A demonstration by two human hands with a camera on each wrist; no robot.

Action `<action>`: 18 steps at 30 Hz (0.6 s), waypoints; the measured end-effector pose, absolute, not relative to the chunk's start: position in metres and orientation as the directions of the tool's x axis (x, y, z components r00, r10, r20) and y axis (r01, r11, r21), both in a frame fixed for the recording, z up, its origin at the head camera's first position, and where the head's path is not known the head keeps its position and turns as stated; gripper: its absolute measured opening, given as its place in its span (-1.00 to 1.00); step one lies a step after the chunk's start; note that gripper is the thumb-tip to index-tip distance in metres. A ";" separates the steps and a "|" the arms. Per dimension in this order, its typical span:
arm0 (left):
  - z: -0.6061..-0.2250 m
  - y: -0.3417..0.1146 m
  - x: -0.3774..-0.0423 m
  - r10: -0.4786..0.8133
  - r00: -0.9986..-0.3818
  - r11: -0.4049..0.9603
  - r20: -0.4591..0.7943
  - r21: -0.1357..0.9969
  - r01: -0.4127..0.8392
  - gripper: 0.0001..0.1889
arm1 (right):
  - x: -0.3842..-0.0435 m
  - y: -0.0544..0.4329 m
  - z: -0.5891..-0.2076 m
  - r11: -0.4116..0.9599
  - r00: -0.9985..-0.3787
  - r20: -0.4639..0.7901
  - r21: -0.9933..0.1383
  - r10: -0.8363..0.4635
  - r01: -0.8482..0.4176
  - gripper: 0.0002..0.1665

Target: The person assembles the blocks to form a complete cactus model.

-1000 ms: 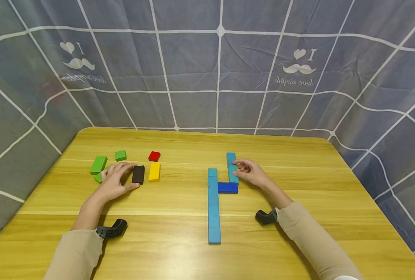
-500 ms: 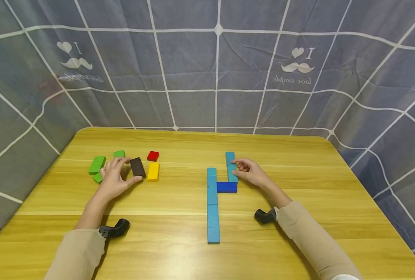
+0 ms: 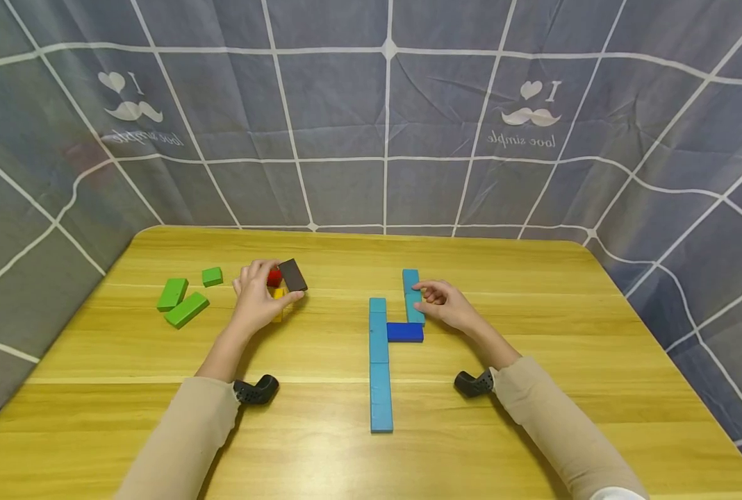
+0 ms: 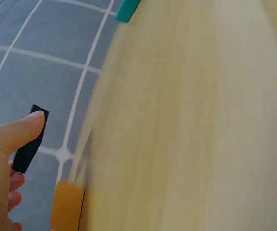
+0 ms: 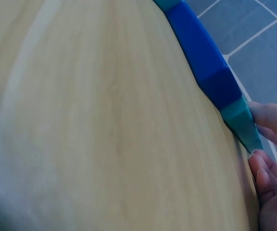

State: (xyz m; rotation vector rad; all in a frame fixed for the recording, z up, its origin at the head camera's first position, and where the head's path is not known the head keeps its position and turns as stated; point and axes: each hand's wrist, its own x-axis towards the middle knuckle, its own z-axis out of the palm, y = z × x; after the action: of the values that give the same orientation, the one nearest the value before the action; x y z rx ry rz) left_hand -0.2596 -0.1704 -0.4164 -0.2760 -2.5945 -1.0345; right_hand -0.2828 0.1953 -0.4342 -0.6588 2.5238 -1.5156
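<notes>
My left hand (image 3: 257,295) pinches a dark brown-black block (image 3: 292,275) between thumb and fingers, and the block is tilted. In the left wrist view the same black block (image 4: 30,144) stands out past the thumb against the curtain. Partly behind that hand are a red block (image 3: 274,278) and a yellow block (image 3: 278,305). My right hand (image 3: 449,305) has thumb and fingertips on a short column of light blue blocks (image 3: 411,278). A dark blue block (image 3: 405,332) bridges that column to a longer light blue row (image 3: 380,364). In the right wrist view, the thumb touches a light blue block (image 5: 243,126).
Several green blocks (image 3: 186,310) lie at the left of the wooden table (image 3: 308,417). A grey curtain with white lines (image 3: 333,125) hangs behind the table's far edge. Black wrist mounts (image 3: 256,390) stick out from both sleeves.
My left hand has picked up the black block and carried it rightward and away from me, over the yellow and red blocks. The green blocks are uncovered. My right hand has stayed put.
</notes>
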 end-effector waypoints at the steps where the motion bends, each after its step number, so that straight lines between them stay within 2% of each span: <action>1: -0.416 -0.165 -0.262 0.056 -0.928 0.715 0.369 0.634 0.296 -0.28 | -0.283 0.196 -0.435 0.394 -0.895 0.125 -0.865 -0.428 -0.310 -0.56; 5: -0.415 -0.143 -0.271 0.063 -0.936 0.697 0.347 0.656 0.290 -0.28 | -0.283 0.196 -0.435 0.389 -0.895 0.134 -0.866 -0.425 -0.315 -0.57; 12: -0.418 -0.109 -0.284 0.106 -0.947 0.676 0.303 0.676 0.292 -0.29 | -0.283 0.194 -0.431 0.436 -0.914 0.060 -0.865 -0.402 -0.249 -0.56; 18: -0.424 -0.091 -0.296 0.137 -0.958 0.630 0.252 0.724 0.281 -0.30 | -0.272 0.189 -0.413 0.426 -0.913 0.035 -0.877 -0.406 -0.223 -0.56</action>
State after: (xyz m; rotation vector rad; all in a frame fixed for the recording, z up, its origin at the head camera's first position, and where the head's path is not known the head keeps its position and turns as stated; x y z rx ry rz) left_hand -0.2963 -0.0910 -0.4239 -0.3458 -2.6768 -1.2333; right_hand -0.2721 0.1885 -0.4125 -0.5565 2.4945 -1.4917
